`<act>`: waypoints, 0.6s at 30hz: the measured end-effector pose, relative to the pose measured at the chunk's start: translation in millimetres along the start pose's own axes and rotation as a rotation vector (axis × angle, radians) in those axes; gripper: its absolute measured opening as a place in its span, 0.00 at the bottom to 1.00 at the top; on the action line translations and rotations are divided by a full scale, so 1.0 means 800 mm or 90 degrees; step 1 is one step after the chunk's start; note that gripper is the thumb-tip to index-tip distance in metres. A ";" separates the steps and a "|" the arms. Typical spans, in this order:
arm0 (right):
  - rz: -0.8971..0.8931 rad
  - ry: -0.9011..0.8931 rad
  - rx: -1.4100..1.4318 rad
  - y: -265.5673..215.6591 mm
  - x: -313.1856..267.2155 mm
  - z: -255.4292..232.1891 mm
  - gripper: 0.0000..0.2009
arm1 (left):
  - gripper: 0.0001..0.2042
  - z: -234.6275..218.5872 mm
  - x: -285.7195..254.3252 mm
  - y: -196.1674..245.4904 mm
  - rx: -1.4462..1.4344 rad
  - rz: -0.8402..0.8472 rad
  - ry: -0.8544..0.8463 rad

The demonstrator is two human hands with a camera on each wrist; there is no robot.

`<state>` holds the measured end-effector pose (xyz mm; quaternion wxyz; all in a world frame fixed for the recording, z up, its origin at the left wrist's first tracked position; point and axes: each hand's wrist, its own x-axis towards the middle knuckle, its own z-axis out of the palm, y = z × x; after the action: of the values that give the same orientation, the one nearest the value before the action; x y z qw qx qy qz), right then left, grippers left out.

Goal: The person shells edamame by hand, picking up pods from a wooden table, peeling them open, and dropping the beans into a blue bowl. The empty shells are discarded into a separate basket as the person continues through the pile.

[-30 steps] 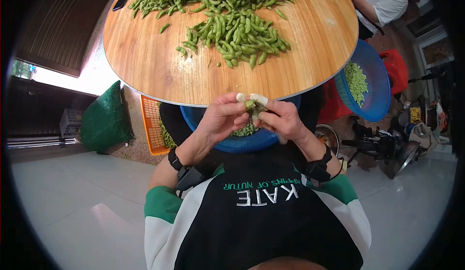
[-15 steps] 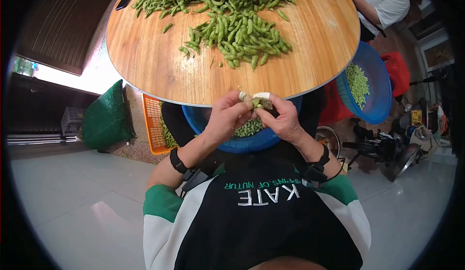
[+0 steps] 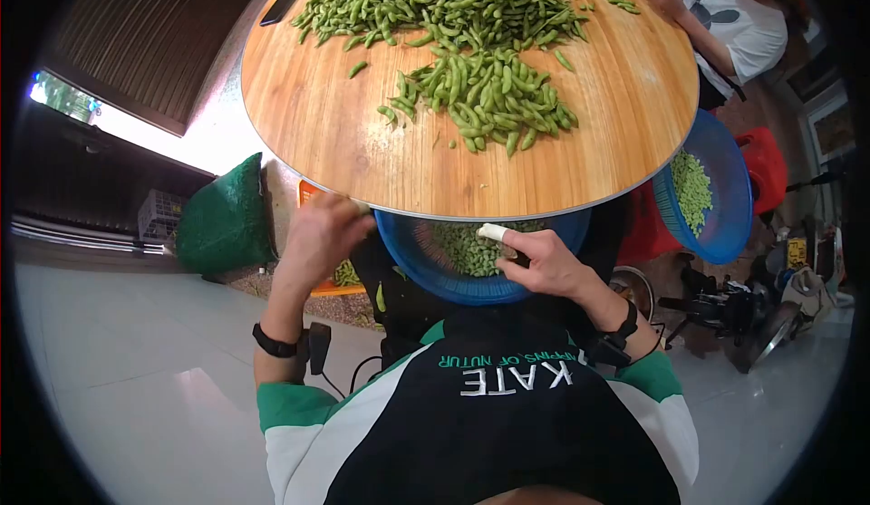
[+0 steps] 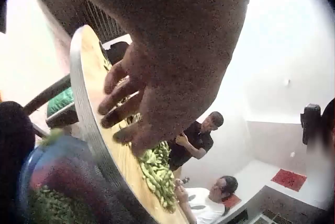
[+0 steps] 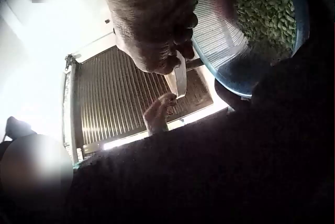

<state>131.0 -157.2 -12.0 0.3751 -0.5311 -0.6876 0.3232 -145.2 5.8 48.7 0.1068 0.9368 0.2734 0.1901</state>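
Observation:
My left hand [image 3: 319,238], blurred, is beside the table's near edge over the orange basket [image 3: 337,289]. Its fingers are loosely bent and hold nothing visible in the left wrist view. A green pod piece [image 3: 380,297] shows against the dark trouser leg below it. My right hand [image 3: 548,265] hovers above the blue basin [image 3: 453,289], index finger and thumb apart, other fingers tucked underneath. White tape [image 3: 492,231] wraps its index fingertip. Shelled green beans [image 3: 467,250] lie in the basin. A heap of soybean pods [image 3: 507,97] spreads over the round wooden table [image 3: 317,134].
The table's rim overhangs the basin's far side. A phone [image 3: 283,5] lies at the far left of the table. Another person [image 3: 725,20] sits at the right, near a second blue basin [image 3: 725,188] of beans. A green sack [image 3: 227,215] stands left.
The hands were together over the basin, working on a pod. Now they are apart: the left has swung left toward the orange basket, while the right stays above the basin. The head view has shifted.

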 end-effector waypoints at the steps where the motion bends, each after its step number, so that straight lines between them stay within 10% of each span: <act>1: 0.007 -0.035 -0.039 -0.002 0.000 -0.001 0.23 | 0.07 0.002 0.010 -0.003 0.000 0.002 0.002; 3: 0.015 -0.063 -0.051 -0.003 0.000 -0.002 0.24 | 0.09 0.011 0.046 -0.011 -0.129 -0.246 0.061; 9: 0.029 -0.004 -0.013 0.002 -0.007 -0.004 0.19 | 0.11 0.092 0.140 -0.081 0.093 -0.259 0.109; 16: 0.180 0.022 0.294 0.002 -0.003 -0.011 0.19 | 0.09 0.095 0.122 -0.038 -0.127 -0.278 0.149; 18: 0.193 0.061 0.364 -0.010 0.005 -0.009 0.20 | 0.07 0.092 0.106 -0.006 -0.499 -0.348 0.053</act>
<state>132.9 -155.2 -0.6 0.4884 -0.5156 -0.4635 0.5300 -51.3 49.3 6.2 0.4872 0.7113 0.4213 0.2813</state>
